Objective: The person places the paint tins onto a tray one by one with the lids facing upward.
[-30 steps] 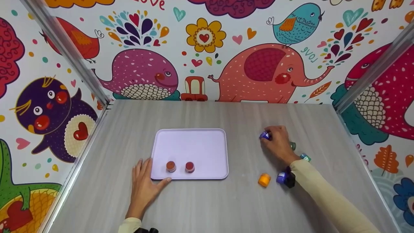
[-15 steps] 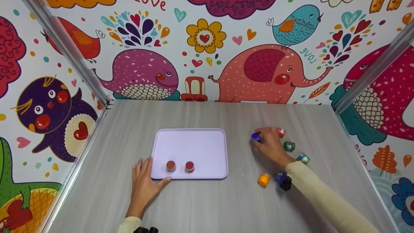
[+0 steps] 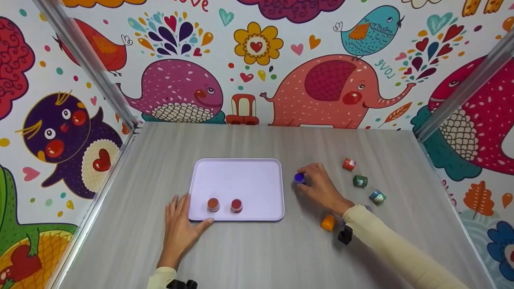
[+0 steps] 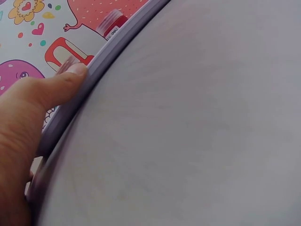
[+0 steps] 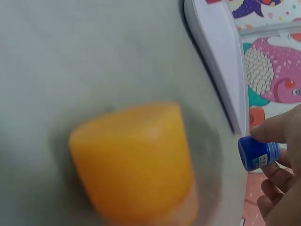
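My right hand (image 3: pixel 321 188) pinches a small blue paint jar (image 3: pixel 299 178) between thumb and fingers, just off the right side of a lilac tray (image 3: pixel 249 180). In the right wrist view the blue jar (image 5: pixel 254 153) shows its label, tilted in the fingertips. My left hand (image 3: pixel 180 235) rests at the tray's near left corner. Its fingers lie along the left side, and the thumb (image 4: pixel 66 87) touches the near rim. Two paint jars stand on the tray near its front edge: one brown-topped (image 3: pixel 213 204), one dark red (image 3: pixel 236 206).
An orange paint jar (image 3: pixel 327 222) lies below my right forearm and looms large in the right wrist view. Farther right lie a red jar (image 3: pixel 349 163), a dark green jar (image 3: pixel 360 181) and a teal jar (image 3: pixel 377 196). A patterned wall (image 3: pixel 249 80) closes off the table's back.
My right hand has carried the blue jar left, toward the tray, uncovering the red, green and teal jars. Another purple-blue jar is now mostly hidden by the wrist. My left hand stays put.
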A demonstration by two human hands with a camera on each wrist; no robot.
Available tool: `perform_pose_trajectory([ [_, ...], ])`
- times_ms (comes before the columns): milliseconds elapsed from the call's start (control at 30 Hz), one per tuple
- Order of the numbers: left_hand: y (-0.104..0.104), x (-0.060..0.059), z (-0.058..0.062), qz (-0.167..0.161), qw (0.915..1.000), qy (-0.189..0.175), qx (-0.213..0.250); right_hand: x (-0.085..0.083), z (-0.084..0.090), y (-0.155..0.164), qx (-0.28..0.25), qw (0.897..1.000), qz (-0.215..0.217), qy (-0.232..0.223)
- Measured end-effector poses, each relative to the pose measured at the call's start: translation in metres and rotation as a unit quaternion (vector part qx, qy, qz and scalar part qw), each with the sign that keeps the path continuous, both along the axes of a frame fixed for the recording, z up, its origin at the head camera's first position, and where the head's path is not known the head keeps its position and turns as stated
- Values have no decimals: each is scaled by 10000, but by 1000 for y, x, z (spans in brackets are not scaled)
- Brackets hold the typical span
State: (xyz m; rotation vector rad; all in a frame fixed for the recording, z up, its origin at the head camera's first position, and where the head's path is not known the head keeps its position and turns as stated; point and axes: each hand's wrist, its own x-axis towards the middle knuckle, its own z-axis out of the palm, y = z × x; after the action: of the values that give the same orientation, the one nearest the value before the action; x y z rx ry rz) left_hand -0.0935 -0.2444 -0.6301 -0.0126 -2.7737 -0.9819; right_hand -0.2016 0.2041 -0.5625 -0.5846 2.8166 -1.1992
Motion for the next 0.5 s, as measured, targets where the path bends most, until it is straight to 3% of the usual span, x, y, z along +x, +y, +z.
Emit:
perform_pose_trajectory([
  [200,0,-2,-1,-14,10000,44,-74,7,0,-16,-33,9991,257,324],
  [500,1,-1,0,37,9998,-182,-58,22,-5,-37,-140,9975,565,398],
])
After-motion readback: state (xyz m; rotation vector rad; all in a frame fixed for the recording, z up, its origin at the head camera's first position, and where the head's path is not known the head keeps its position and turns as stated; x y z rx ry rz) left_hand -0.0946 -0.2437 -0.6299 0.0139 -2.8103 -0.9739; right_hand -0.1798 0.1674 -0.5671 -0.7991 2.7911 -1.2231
